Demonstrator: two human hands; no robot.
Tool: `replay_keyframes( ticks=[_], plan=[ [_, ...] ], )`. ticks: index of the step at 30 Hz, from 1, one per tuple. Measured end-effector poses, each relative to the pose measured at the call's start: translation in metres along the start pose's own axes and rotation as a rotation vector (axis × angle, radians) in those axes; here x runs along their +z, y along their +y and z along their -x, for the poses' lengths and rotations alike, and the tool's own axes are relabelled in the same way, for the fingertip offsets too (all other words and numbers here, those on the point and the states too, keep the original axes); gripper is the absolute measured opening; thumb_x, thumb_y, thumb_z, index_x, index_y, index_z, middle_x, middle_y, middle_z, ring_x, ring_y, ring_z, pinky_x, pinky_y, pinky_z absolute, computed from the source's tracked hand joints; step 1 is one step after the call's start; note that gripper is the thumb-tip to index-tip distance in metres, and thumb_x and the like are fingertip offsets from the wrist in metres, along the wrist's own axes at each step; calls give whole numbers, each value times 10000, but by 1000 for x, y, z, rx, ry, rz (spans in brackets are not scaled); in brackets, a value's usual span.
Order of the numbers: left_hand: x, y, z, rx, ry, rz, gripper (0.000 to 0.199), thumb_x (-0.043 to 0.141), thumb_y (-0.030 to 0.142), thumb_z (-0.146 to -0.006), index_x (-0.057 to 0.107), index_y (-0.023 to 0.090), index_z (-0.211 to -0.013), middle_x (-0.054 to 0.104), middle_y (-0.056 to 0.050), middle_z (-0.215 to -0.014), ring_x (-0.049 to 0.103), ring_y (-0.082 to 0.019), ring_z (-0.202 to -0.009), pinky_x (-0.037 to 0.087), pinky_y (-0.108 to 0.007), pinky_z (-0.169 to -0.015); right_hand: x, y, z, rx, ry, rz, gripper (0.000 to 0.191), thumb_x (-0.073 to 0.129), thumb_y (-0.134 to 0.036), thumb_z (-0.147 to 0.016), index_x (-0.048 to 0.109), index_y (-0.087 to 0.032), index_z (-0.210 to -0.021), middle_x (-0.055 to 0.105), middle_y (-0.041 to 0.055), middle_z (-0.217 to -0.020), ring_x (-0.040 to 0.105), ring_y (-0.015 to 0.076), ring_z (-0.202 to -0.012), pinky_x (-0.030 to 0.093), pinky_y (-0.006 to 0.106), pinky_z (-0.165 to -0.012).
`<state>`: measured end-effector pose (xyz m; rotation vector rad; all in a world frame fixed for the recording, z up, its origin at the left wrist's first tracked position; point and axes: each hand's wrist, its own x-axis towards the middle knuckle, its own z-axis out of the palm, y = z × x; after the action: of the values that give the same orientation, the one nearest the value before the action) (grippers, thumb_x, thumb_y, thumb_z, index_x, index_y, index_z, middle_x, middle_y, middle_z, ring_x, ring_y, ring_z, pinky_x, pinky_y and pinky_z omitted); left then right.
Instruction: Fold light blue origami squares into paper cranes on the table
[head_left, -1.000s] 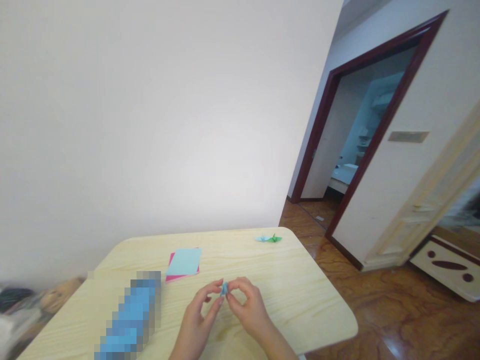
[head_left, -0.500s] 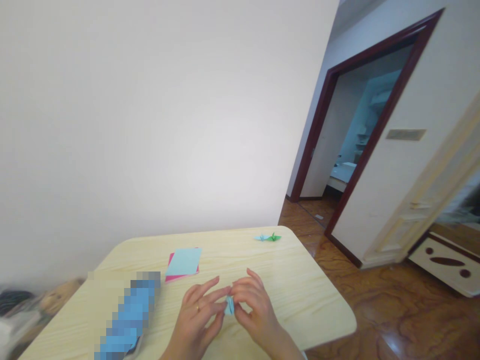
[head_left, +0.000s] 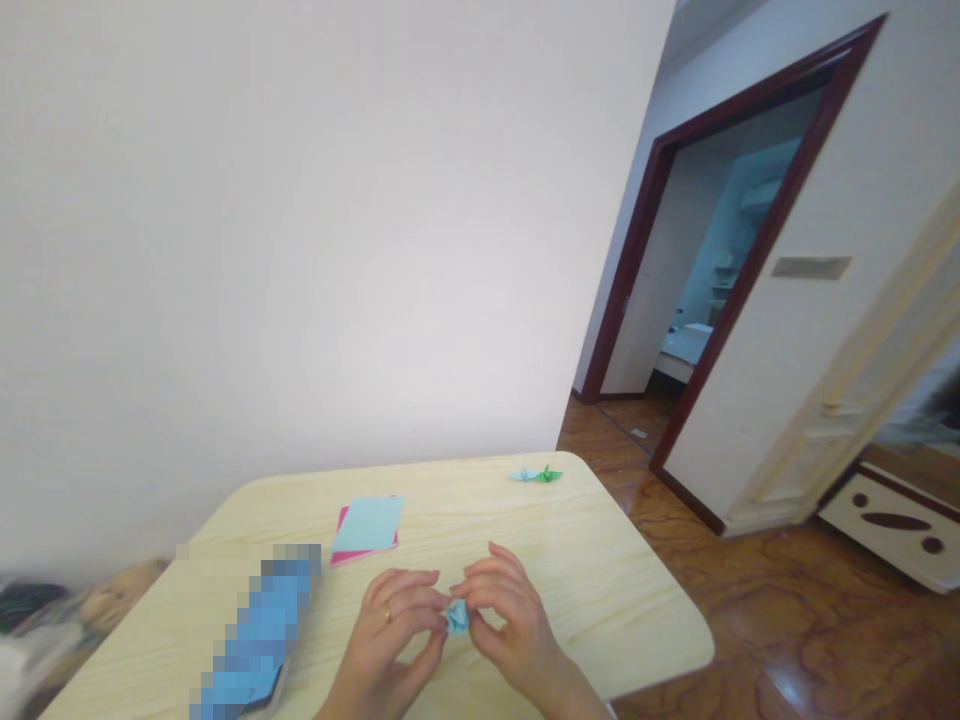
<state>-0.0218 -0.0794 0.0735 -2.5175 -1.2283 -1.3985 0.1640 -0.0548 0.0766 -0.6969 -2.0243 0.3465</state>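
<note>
A small folded piece of light blue paper (head_left: 457,617) is held between both hands above the near part of the table. My left hand (head_left: 397,630) pinches its left side with thumb and fingers, a ring on one finger. On the right side, the thumb and index finger of my right hand (head_left: 510,620) grip the same paper. Farther back lie a light blue folded paper figure (head_left: 523,476) and a green one (head_left: 548,475), side by side. Square sheets, light blue (head_left: 369,524) over pink (head_left: 363,555), lie left of centre.
The pale wooden table (head_left: 622,600) has rounded corners and stands against a white wall. A blurred-out blue object (head_left: 259,635) lies at its left. Beyond the right edge are a brown floor, a doorway and a low cabinet (head_left: 892,520).
The blue paper between my fingers has changed shape and looks more spread out. The raised fingers of my left hand have come down and inward; my right hand has barely shifted.
</note>
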Motion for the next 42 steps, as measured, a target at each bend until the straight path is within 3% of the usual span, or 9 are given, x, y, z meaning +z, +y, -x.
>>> replay_keyframes(
  ticks=[3, 6, 9, 13, 17, 21, 26, 31, 42],
  plan=[
    [4, 2, 1, -111, 42, 124, 108, 556, 156, -748, 612, 249, -739, 702, -11, -756, 655, -191, -807, 490, -321, -770, 5, -2, 2, 38, 41, -37, 187, 558, -101, -756, 572, -270, -834, 683, -34, -837, 597, 151, -869, 324, 401, -981],
    [11, 3, 2, -346, 100, 222, 53, 569, 214, -740, 588, 235, -785, 680, -6, -733, 654, -182, -721, 520, -286, -679, 13, -4, 5, 182, 107, -126, 258, 574, -101, -705, 547, -242, -920, 648, 6, -880, 592, 165, -868, 387, 365, -925],
    [17, 1, 2, -510, 134, 326, 242, 591, 249, -716, 573, 214, -954, 671, -5, -722, 653, -186, -706, 521, -306, -702, 19, -4, 4, 318, 119, -225, 375, 615, -139, -677, 533, -207, -1036, 643, 35, -890, 595, 184, -852, 455, 313, -809],
    [20, -1, -1, -598, 61, 475, 163, 602, 267, -711, 629, 190, -852, 690, -39, -757, 649, -196, -731, 515, -311, -714, 22, 0, -2, 466, 114, -315, 69, 592, -198, -740, 627, -184, -798, 666, 30, -774, 609, 178, -759, 476, 291, -730],
    [23, -2, -4, -654, 38, 581, 100, 639, 282, -687, 632, 186, -714, 683, -17, -688, 640, -180, -666, 514, -277, -650, 23, 4, -7, 550, 96, -362, 53, 593, -201, -733, 621, -167, -704, 660, 22, -707, 609, 177, -710, 481, 287, -698],
    [30, -4, -5, -748, 76, 687, 179, 675, 328, -661, 622, 178, -741, 674, -6, -656, 631, -165, -607, 507, -255, -585, 24, 8, -8, 588, 101, -361, 53, 595, -208, -735, 612, -162, -716, 666, 34, -708, 619, 189, -717, 479, 301, -705],
    [33, -8, -6, -770, 169, 771, 208, 708, 316, -631, 581, 190, -736, 649, 22, -641, 625, -151, -607, 495, -239, -581, 20, 12, -9, 568, 124, -387, 115, 633, -169, -701, 588, -171, -807, 670, 34, -755, 631, 188, -743, 479, 308, -725],
    [32, -11, -6, -793, 73, 793, 217, 682, 341, -670, 566, 192, -778, 676, 10, -644, 631, -155, -598, 466, -232, -553, 13, 9, -14, 523, 84, -339, 81, 624, -130, -697, 605, -167, -766, 672, 28, -753, 623, 175, -747, 466, 297, -743],
    [31, -11, -2, -727, 50, 690, 171, 642, 319, -707, 555, 212, -809, 675, 11, -690, 647, -164, -641, 482, -250, -607, 13, 8, -15, 518, 63, -311, 68, 588, -104, -686, 595, -164, -716, 641, 13, -725, 600, 166, -731, 453, 267, -716]
  ],
)
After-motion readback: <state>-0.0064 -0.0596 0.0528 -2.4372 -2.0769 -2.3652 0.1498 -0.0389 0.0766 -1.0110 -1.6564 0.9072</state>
